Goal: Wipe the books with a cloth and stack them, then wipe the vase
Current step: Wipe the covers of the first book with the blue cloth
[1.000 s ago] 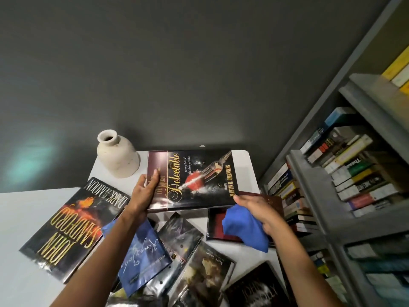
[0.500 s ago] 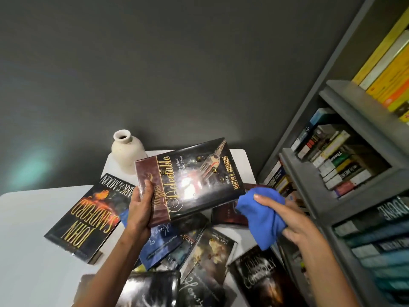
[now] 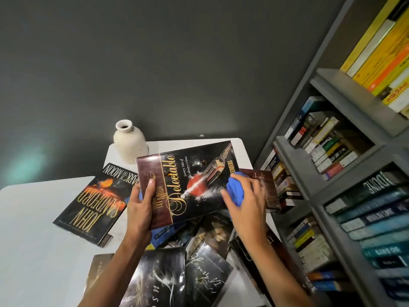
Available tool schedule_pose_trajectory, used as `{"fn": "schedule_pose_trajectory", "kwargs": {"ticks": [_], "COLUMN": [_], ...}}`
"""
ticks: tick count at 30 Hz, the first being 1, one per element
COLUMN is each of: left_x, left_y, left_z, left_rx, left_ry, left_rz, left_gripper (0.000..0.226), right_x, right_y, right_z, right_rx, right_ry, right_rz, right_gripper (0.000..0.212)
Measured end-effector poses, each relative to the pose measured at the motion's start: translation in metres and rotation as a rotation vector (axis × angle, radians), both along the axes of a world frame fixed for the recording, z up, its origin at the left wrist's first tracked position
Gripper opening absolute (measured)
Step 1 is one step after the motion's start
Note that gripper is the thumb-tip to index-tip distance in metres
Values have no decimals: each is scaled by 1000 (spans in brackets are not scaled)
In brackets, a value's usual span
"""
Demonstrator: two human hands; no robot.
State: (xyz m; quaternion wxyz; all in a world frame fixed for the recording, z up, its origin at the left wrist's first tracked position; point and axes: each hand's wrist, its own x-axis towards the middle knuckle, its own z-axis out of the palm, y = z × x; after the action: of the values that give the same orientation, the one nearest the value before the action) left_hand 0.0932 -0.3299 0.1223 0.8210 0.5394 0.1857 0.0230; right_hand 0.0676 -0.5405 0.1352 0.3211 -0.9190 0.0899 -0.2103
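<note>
My left hand (image 3: 140, 206) grips the near left edge of a dark glossy book titled "Delectable" (image 3: 188, 180), held tilted above the table. My right hand (image 3: 247, 202) is closed on a blue cloth (image 3: 235, 190) and presses it onto the book's right part. A cream ceramic vase (image 3: 129, 141) stands upright at the table's far side, just behind the held book. Several other books lie scattered on the white table (image 3: 33, 229), among them a "John Sandford" book (image 3: 95, 202) at the left and a dark red one (image 3: 265, 187) under my right hand.
A grey bookshelf (image 3: 294, 160) full of books rises along the right side, close to the table's edge. A dark grey wall stands behind the table. More glossy books (image 3: 199, 262) overlap near my forearms.
The book has been lifted nearer to me and tilted. My right hand has brought the blue cloth from beside the book onto its cover. The view has shifted closer.
</note>
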Motion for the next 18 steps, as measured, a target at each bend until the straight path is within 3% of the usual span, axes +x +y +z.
{"fn": "schedule_pose_trajectory", "kwargs": {"ticks": [2,6,9,15,18], "left_x": [-3,-5,-3,-1,-7], "left_y": [2,2,-1,-5,-5], "left_z": [0,-2,2,7,2], "left_rx": [-5,-27,-28,-57,-82], "left_ry": [12,9,14,65,111], "left_rz": [-11,-22,-16,-14,-25], "left_gripper": [39,16,12,25,36], "right_x": [-2,7,22,11,8], "right_y": [0,-5,5,33,8], "right_z": [-1,3,8,0,-2], "right_rx": [-18,18,8,-116,-71], "right_ry": [-8,-80,-102,-51,-5], "right_rz": [3,14,28,246,156], "right_gripper": [38,35,38,45,41]}}
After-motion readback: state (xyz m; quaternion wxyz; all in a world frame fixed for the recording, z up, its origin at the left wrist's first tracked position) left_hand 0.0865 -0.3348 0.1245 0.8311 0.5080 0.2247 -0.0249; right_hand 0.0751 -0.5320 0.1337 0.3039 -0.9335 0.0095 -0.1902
